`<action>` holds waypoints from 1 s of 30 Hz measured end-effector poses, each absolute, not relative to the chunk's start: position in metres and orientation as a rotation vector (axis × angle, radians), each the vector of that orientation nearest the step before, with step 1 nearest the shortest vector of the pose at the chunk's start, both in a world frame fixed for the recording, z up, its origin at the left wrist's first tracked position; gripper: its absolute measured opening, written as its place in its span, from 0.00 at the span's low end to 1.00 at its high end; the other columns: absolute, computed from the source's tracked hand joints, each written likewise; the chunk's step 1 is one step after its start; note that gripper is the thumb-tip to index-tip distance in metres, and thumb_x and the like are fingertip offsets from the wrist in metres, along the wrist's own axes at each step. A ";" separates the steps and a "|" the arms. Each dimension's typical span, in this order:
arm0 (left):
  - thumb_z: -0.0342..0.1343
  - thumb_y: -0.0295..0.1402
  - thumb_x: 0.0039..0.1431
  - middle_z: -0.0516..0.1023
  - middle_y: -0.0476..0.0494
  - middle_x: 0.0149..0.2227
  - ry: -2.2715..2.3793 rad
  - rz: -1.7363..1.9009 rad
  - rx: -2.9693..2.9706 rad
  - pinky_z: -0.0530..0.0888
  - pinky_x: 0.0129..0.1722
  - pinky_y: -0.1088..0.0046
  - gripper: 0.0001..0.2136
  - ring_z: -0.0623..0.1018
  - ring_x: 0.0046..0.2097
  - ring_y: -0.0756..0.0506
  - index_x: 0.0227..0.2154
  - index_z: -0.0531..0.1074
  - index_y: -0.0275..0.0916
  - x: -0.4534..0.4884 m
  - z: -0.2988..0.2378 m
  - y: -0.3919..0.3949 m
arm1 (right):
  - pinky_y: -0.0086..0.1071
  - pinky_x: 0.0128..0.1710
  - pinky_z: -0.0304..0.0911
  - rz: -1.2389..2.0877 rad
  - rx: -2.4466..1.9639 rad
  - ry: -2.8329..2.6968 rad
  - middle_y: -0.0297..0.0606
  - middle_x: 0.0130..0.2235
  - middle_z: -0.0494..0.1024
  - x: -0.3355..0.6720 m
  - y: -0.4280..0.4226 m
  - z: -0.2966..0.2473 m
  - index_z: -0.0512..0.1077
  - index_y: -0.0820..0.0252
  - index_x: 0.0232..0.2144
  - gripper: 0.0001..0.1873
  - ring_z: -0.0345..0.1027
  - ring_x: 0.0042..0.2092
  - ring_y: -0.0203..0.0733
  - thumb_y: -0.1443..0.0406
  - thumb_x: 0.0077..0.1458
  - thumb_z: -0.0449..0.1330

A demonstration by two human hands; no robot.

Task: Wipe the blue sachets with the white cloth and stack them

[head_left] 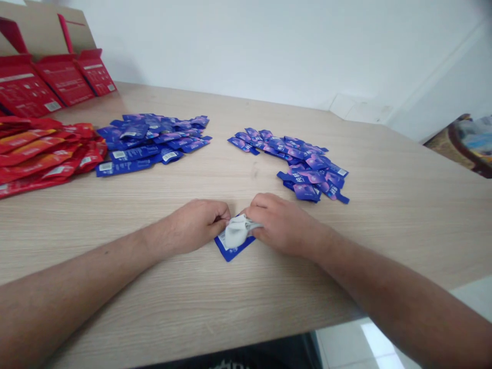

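Note:
A blue sachet [233, 245] lies on the wooden table [246, 318] in front of me, its white inner side curled up between my hands. My left hand [196, 225] is closed, its fingers pinching the sachet's left edge. My right hand [282, 223] is closed too, gripping the sachet's right side and pressing on the white part. Both forearms rest on the table.
A pile of folded blue sachets [295, 161] sits at the right centre. A heap of flat blue sachets [149, 138] lies at the left centre, red sachets [42, 151] beside it. Red cardboard boxes [54, 77] stand at the back left. The table's front edge runs near my body.

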State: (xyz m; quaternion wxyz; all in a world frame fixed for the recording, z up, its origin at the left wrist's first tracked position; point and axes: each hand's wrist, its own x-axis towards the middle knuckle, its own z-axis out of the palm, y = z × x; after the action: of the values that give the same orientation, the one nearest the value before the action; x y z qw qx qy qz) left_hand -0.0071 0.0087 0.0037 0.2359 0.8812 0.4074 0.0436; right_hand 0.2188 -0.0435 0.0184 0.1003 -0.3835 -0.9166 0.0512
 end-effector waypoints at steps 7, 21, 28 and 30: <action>0.48 0.36 0.61 0.77 0.51 0.29 1.094 0.124 2.412 0.62 0.30 0.74 0.10 0.73 0.31 0.49 0.31 0.74 0.42 -0.008 0.003 0.009 | 0.37 0.45 0.61 0.231 -0.921 -2.879 0.40 0.40 0.72 0.219 -0.046 0.020 0.72 0.59 0.39 0.05 0.65 0.43 0.43 0.66 0.60 0.59; 0.49 0.36 0.61 0.77 0.51 0.29 1.102 0.119 2.396 0.62 0.30 0.74 0.09 0.73 0.31 0.49 0.32 0.74 0.42 -0.007 0.005 0.008 | 0.36 0.46 0.62 0.288 -1.144 -2.740 0.41 0.40 0.72 0.230 -0.036 0.019 0.72 0.61 0.38 0.05 0.65 0.43 0.43 0.67 0.59 0.60; 0.48 0.35 0.61 0.77 0.51 0.29 1.086 0.117 2.410 0.62 0.30 0.74 0.10 0.73 0.31 0.49 0.31 0.73 0.42 -0.007 0.003 0.009 | 0.36 0.46 0.62 0.344 -0.838 -2.869 0.40 0.41 0.73 0.221 -0.045 0.021 0.73 0.59 0.38 0.04 0.65 0.43 0.42 0.66 0.59 0.60; 0.49 0.36 0.61 0.77 0.51 0.29 1.091 0.118 2.399 0.62 0.30 0.74 0.09 0.73 0.31 0.49 0.31 0.73 0.42 -0.006 0.004 0.008 | 0.35 0.45 0.62 0.373 -0.964 -2.858 0.40 0.40 0.73 0.228 -0.042 0.024 0.72 0.60 0.37 0.03 0.66 0.42 0.42 0.67 0.58 0.60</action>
State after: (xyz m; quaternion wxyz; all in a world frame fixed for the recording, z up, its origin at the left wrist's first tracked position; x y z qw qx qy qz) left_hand -0.0065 0.0084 0.0038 0.2491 0.8808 0.4004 0.0433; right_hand 0.2280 -0.0420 0.0239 0.0511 -0.3166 -0.9392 0.1227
